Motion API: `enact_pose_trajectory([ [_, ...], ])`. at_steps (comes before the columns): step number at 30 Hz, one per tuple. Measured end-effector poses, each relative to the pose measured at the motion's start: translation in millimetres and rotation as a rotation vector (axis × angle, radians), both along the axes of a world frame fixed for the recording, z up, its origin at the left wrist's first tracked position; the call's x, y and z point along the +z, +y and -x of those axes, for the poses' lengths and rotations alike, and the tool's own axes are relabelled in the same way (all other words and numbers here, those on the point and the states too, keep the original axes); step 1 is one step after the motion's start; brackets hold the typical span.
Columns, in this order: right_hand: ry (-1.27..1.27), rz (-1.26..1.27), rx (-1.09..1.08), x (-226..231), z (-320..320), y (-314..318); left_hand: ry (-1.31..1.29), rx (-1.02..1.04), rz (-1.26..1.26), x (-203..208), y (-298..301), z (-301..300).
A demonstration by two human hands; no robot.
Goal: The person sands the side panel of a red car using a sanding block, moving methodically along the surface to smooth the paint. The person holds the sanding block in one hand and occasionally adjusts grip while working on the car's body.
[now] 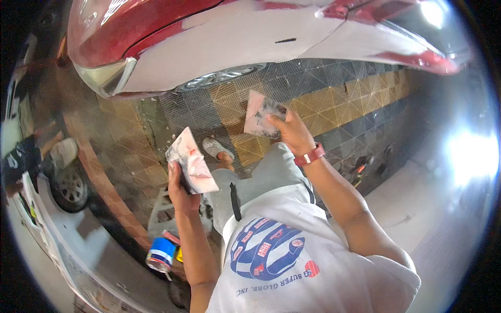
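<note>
My left hand (182, 197) grips a white rectangular mixing board (185, 145) by its lower edge. Pink putty (198, 168) and dark smears cover the board's face. In my right hand (296, 133) is a thin, square putty spreader (254, 110), pinched between thumb and fingers, with pink and grey residue on it. The board and the spreader are apart, both held in front of my legs. Beyond them stands a red car (219, 47) whose side panels carry a broad pale, matte coating.
Interlocking black and yellow floor tiles (334, 104) lie beneath the car's wheel (222, 76). A blue, white and red can (162, 254) sits low on the left near a pale stool (160, 211). A silver car (115, 250) and another person's shoe (63, 152) are farther left.
</note>
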State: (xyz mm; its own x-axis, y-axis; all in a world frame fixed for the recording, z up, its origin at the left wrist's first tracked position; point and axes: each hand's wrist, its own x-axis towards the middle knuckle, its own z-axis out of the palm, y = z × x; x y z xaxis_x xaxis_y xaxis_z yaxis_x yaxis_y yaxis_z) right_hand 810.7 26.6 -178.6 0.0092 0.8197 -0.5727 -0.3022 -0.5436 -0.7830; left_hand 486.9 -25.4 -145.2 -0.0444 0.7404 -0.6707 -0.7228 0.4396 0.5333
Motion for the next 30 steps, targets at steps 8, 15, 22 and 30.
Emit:
enact_pose_trajectory([
  [8,0.385,0.156,0.376,24.6,-74.2,84.9,-0.075,0.118,0.091,-51.0,-11.7,-156.1],
  [15,-0.017,0.028,1.081,14.8,-115.2,112.5,-0.194,0.469,-0.094,-20.4,-39.4,-196.9],
  [22,-0.721,-1.329,1.422,63.8,-52.3,22.3,0.291,0.577,0.155,-34.7,-123.1,-269.8],
  [30,-0.550,-1.612,1.945,86.4,-135.9,-113.7,0.371,1.356,0.267,-11.2,-259.1,-352.1],
])
